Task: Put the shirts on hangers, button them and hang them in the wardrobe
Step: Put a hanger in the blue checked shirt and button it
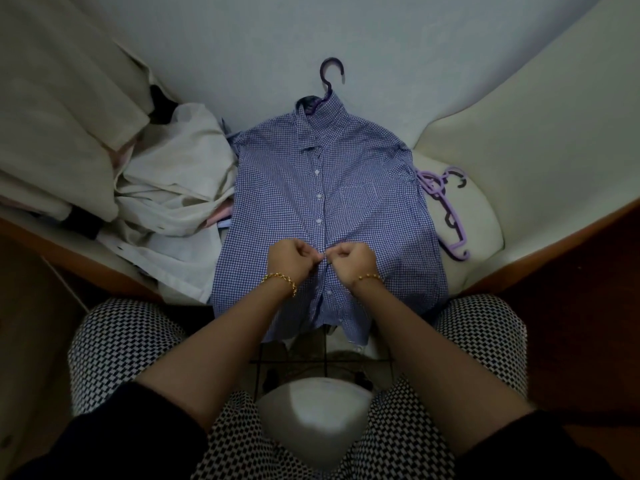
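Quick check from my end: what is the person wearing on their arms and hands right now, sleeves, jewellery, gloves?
Both hands are bare, no gloves. The left hand has a chunky gold chain-link bracelet at the wrist; the right hand has a thinner gold beaded bracelet. Both forearms are uncovered, with dark black sleeves pushed up near the elbows. No rings can be made out.

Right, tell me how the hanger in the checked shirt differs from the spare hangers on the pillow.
The dark purple hanger sits inside the blue checked shirt, only its hook and neck showing; the spare hangers are paler lilac and lie fully exposed on the white pillow. The first is alone, centred on the bed; the spares are a tangled few to the right. All are plastic with curved hooks.
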